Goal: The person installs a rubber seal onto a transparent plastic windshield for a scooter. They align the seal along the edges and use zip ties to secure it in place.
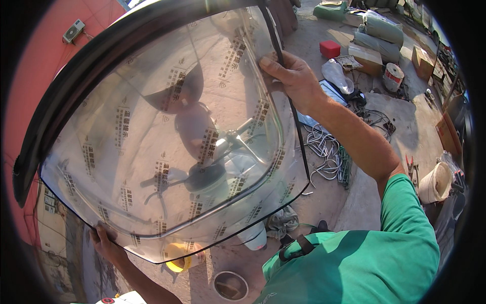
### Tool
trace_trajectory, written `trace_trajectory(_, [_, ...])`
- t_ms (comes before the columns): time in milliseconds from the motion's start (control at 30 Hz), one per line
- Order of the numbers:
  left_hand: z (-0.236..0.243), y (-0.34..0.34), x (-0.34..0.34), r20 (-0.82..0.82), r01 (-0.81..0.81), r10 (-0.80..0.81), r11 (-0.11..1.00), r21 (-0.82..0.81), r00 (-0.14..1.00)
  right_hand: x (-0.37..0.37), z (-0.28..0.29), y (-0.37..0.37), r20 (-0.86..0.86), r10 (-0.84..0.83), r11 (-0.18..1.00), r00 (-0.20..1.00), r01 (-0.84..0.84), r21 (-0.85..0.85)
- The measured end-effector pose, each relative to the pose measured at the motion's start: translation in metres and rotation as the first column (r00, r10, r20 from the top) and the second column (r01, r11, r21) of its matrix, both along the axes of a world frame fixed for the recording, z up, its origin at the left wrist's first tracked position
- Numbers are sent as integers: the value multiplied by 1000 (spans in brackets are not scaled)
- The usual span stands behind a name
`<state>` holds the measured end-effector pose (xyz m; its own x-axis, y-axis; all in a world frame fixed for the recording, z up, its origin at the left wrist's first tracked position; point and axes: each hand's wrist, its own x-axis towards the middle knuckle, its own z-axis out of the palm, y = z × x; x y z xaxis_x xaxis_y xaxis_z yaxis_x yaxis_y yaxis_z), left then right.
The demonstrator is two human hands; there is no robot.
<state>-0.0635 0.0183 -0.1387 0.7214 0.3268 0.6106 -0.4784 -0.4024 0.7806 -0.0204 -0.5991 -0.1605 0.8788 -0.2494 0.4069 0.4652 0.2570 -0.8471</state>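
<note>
A large curved transparent panel (126,152) with a dark rim and repeated printed film fills much of the view, tilted, with a bent metal tube visible along its side and bottom. My right hand (291,83) grips its upper right edge, thumb on the near face. My left hand (105,242) holds its lower left edge, fingers partly hidden. A long black strip (55,96) arches along the panel's top and left. Blurred dark shapes and a silvery cross-shaped fitting (232,138) show through the panel.
Coiled metal hooks (321,149) and cables lie right of the panel, with a red box (330,48), cartons (365,58), rolled bundles (378,46) and a bucket (434,182) beyond. A bowl (230,285) and yellow container (176,261) sit below. A red wall (30,71) stands left.
</note>
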Motion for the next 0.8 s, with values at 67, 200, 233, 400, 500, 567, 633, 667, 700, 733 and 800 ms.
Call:
trace_trajectory(67, [0,3,1,-6,22,-22,1000,-15,1000,0,0,1,-1,-12,1000,1000,12,0])
trace_trajectory(200, [2,3,3,-30,-9,8,1000,-22,1000,0,0,1,-6,-41,999,999,40,-22])
trace_trajectory(233, [2,3,4,-29,-10,9,1000,-19,1000,0,0,1,-9,-47,998,999,46,-30])
trace_trajectory(400, [-2,8,7,-21,-6,5,1000,-30,1000,-1,0,1,-5,-44,999,999,44,-26])
trace_trajectory(500, [-4,18,8,-46,-2,2,1000,-3,999,-1,-1,-1,-2,-37,999,999,37,-31])
trace_trajectory(567, [-5,13,6,-38,9,-9,1000,-11,999,-2,-4,-3,2,-28,999,1000,28,-35])
trace_trajectory(633, [-1,7,7,-28,1,-1,1000,-18,1000,0,-4,-5,5,-13,999,1000,13,-33])
trace_trajectory(667, [2,4,8,-23,-3,3,1000,-21,1000,1,-2,-6,7,-10,1000,1000,10,-23])
trace_trajectory(700, [2,3,8,-28,-12,12,1000,-11,1000,1,-2,-6,7,-8,1000,1000,8,-15])
trace_trajectory(733, [3,2,8,-34,-21,21,1000,0,999,1,-2,-6,8,-7,1000,1000,7,-7])
trace_trajectory(800, [4,2,7,-47,-28,29,1000,13,998,1,-2,-6,8,5,1000,1000,-5,-6])
